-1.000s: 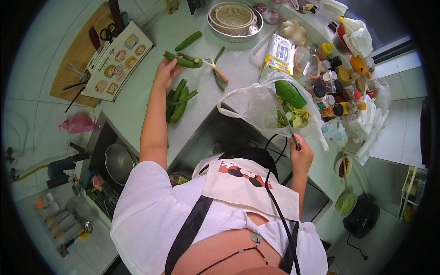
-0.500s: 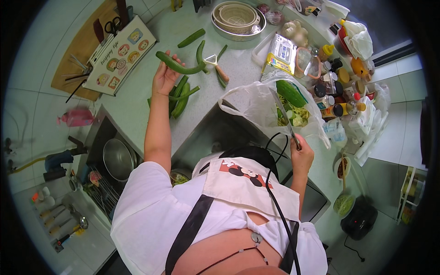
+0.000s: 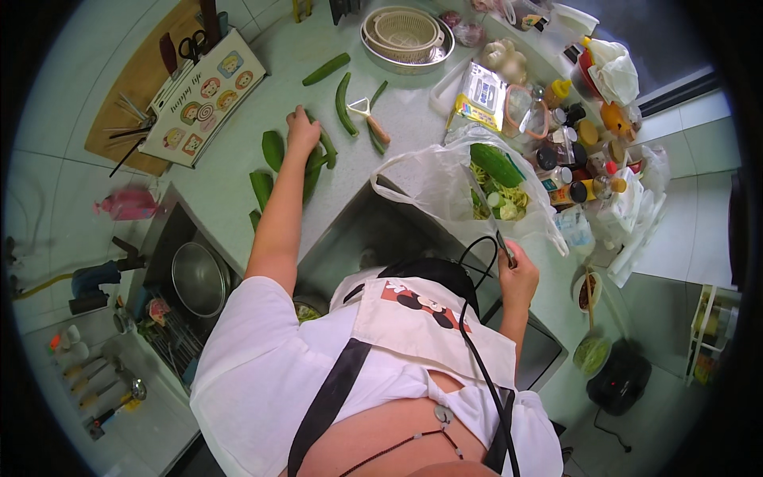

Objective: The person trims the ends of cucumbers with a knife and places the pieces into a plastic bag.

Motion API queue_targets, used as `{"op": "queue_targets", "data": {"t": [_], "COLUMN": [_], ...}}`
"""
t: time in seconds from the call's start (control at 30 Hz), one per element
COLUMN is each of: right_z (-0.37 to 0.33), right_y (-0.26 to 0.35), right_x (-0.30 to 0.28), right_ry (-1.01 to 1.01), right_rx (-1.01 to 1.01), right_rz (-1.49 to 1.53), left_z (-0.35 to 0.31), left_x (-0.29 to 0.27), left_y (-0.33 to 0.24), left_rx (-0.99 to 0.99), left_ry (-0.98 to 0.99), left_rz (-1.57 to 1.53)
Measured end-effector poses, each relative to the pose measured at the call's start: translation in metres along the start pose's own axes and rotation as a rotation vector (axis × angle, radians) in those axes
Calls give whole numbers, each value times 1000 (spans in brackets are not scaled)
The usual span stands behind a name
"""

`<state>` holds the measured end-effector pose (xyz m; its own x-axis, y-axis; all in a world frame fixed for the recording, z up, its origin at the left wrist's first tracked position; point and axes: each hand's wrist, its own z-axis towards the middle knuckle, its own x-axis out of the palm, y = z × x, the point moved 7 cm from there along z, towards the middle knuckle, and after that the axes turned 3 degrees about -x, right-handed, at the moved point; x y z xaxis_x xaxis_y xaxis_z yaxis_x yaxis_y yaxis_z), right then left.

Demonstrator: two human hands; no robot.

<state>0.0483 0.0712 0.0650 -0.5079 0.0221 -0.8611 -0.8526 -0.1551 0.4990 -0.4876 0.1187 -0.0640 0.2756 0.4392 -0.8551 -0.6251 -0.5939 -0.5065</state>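
Note:
My left hand (image 3: pixel 302 131) reaches across the pale green counter (image 3: pixel 238 199), with its fingers curled over a cucumber (image 3: pixel 324 149) at the top of a pile of green cucumbers (image 3: pixel 266 167). Two more cucumbers (image 3: pixel 343 102) lie beyond it, beside a peeler (image 3: pixel 370 121) with an orange handle. My right hand (image 3: pixel 517 274) grips a knife (image 3: pixel 491 213) close to my chest. Its blade points up toward a white plastic bag (image 3: pixel 429 183), which holds a whole cucumber (image 3: pixel 496 164) and peelings.
A sink (image 3: pixel 171 238) with a metal bowl (image 3: pixel 199 278) lies at the left. A picture-printed cutting board (image 3: pixel 203 95) leans on a wooden board with scissors. A stacked colander (image 3: pixel 405 32) stands at the back. Bottles and jars (image 3: pixel 572 151) crowd the right.
My left hand lifted a long cucumber from the pile, laid it down beside the peeler, and came back to the pile. My right hand with the knife stayed where it was.

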Motion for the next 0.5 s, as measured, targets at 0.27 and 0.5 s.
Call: {"op": "queue_targets", "data": {"t": [0.27,0.5], "right_z": [-9,-11], "right_y": [-6,-7], "right_x": [-6,-8], "right_ry": [-22,-34], "right_rx": [55,68], "right_rz": [-1,-19], "left_z": [-9,2], "left_x": [24,36], "left_y": [-64,-75], "left_rx": [148,103], "left_ry": [19,129], "left_rz": [14,280]}}
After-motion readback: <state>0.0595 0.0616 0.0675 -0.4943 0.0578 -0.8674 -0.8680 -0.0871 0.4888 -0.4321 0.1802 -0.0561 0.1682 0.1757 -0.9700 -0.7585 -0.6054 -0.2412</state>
